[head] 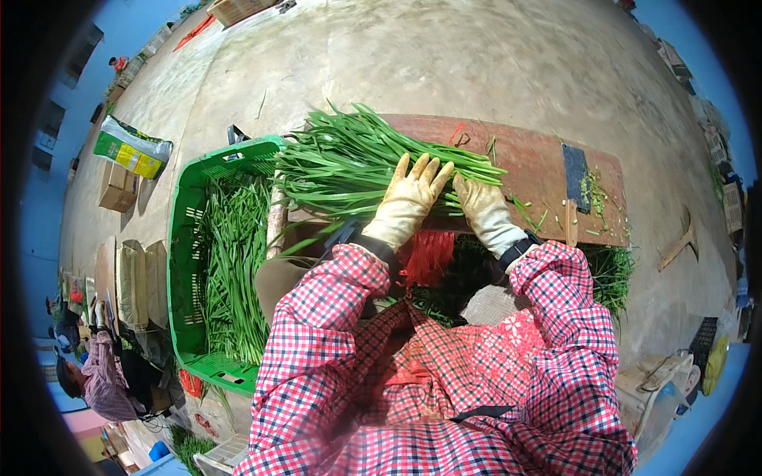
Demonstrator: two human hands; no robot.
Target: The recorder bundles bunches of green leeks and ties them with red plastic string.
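Note:
A large bundle of long flat green leaves, like Chinese chives [351,160], lies across the left part of a reddish-brown wooden board [530,140]. Its stem ends point right, its leaf tips left. My left hand [411,196], in a pale yellowed glove, rests on top of the bundle with fingers spread. Beside it my right hand [483,205], gloved alike, touches the near side of the stems; its thumb and fingertips are partly hidden, so its grip is unclear. Red plastic strands [430,259] hang below the board's near edge.
At left stands a green plastic crate [178,238] holding more leaves. The board bears a dark plate [575,178], a wooden strip [571,223] and green scraps. A wooden-handled tool [678,247] lies on the floor at right. Another person [107,381] sits at lower left, near a cardboard box [119,187].

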